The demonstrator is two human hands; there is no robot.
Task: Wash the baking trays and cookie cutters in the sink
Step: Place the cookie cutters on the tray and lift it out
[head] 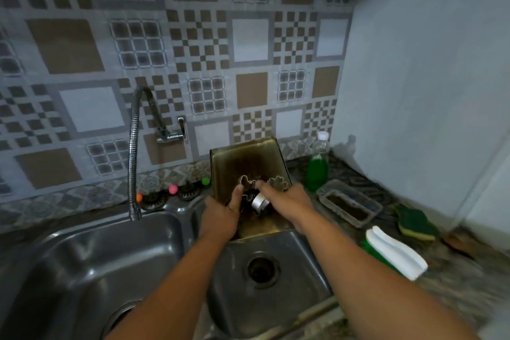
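Observation:
A stained brown baking tray (248, 159) leans against the tiled wall at the back of the right sink basin (289, 284). Several metal cookie cutters lie on its lower part: a wavy one (246, 181), a flower-shaped one (277, 183) and a round one (260, 203). My left hand (220, 215) rests on the tray's left edge, thumb touching the wavy cutter. My right hand (287, 199) reaches among the cutters, fingers closed on the wavy cutter's right side, partly covering the round one.
A flexible tap (133, 152) hangs over the left basin (91, 265). On the right counter stand a bottle of green dish soap (317, 167), a small rectangular tray (349, 203), a green-yellow sponge (415, 222) and a white-handled brush (394, 252). A white wall is at right.

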